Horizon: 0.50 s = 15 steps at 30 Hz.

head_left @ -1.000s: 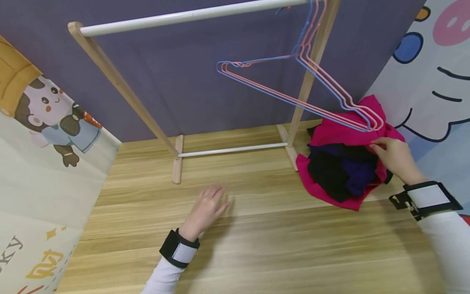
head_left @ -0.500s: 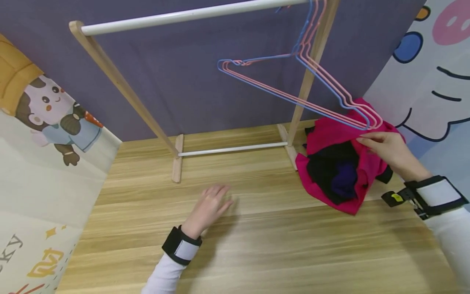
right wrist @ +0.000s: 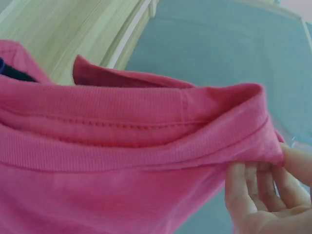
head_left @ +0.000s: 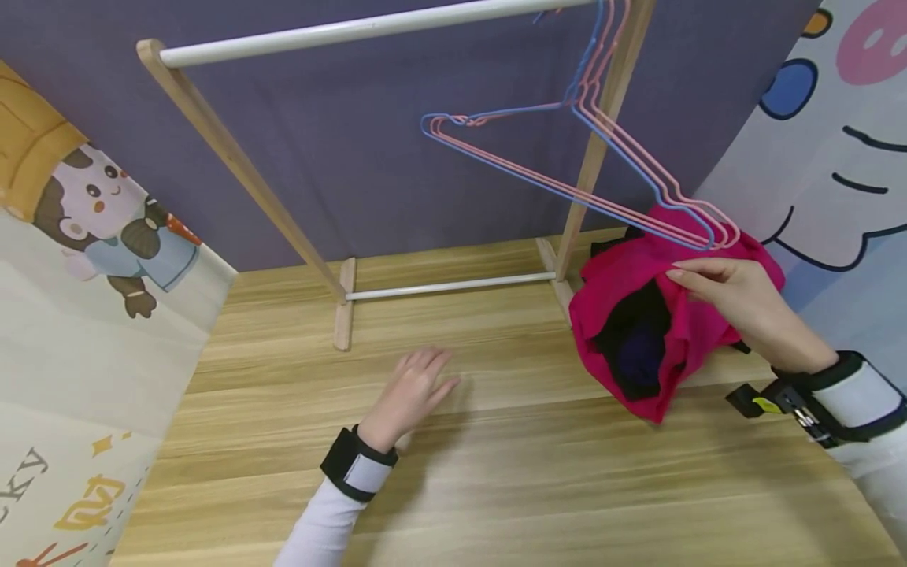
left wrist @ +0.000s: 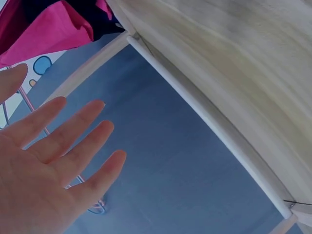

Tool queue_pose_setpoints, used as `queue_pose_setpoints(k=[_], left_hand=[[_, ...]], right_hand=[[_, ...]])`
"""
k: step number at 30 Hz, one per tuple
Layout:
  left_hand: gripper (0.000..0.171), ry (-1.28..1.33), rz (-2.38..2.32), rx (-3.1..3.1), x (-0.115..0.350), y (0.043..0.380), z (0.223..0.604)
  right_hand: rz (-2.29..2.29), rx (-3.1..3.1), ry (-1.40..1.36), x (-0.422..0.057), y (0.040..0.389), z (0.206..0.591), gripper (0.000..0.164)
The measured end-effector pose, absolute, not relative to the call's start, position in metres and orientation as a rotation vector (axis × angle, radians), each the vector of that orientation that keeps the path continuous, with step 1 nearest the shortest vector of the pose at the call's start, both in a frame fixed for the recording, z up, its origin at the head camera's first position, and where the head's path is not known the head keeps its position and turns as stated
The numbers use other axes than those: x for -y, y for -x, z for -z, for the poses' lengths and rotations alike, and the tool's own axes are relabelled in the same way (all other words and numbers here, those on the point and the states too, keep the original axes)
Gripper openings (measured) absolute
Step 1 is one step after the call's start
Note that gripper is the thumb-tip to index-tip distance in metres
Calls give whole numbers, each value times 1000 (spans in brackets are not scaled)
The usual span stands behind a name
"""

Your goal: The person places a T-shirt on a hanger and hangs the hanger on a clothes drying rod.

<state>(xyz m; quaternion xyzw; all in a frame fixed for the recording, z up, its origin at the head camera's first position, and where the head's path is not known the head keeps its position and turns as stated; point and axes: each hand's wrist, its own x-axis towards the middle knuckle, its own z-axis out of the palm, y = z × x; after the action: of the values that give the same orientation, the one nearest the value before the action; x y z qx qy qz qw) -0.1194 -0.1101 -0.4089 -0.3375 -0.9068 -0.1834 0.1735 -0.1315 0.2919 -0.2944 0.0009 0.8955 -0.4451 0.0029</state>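
Observation:
My right hand (head_left: pixel 744 303) pinches the edge of a bright pink T-shirt (head_left: pixel 697 342) between thumb and fingers. In the right wrist view its ribbed neckband (right wrist: pixel 92 156) runs across the picture, and the fingers hold the cloth at one end of it. Black and dark purple clothing (head_left: pixel 641 342) shows inside the fold of the pink cloth, partly covered. My left hand (head_left: pixel 407 394) hovers over the wooden floor to the left, holding nothing; the left wrist view shows its fingers (left wrist: pixel 80 131) spread and nearly straight.
A wooden clothes rack (head_left: pixel 237 161) with a white top rail (head_left: pixel 375 30) stands against the blue-grey wall. Blue and pink hangers (head_left: pixel 524 177) hang at its right end, just above the T-shirt and right hand. Cartoon-printed walls (head_left: pixel 836 165) flank both sides.
My right hand has moved left and slightly toward the body, drawing the pink T-shirt's edge over the dark clothing, which shows less now. My left hand has shifted slightly right and up.

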Motion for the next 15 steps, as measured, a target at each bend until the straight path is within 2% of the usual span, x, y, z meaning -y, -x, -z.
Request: queue_pose_setpoints(k=[15], left_hand=[[38, 1037, 491, 2507, 93, 125, 387]], right_hand=[[1272, -2916, 59, -248, 126, 248, 41]])
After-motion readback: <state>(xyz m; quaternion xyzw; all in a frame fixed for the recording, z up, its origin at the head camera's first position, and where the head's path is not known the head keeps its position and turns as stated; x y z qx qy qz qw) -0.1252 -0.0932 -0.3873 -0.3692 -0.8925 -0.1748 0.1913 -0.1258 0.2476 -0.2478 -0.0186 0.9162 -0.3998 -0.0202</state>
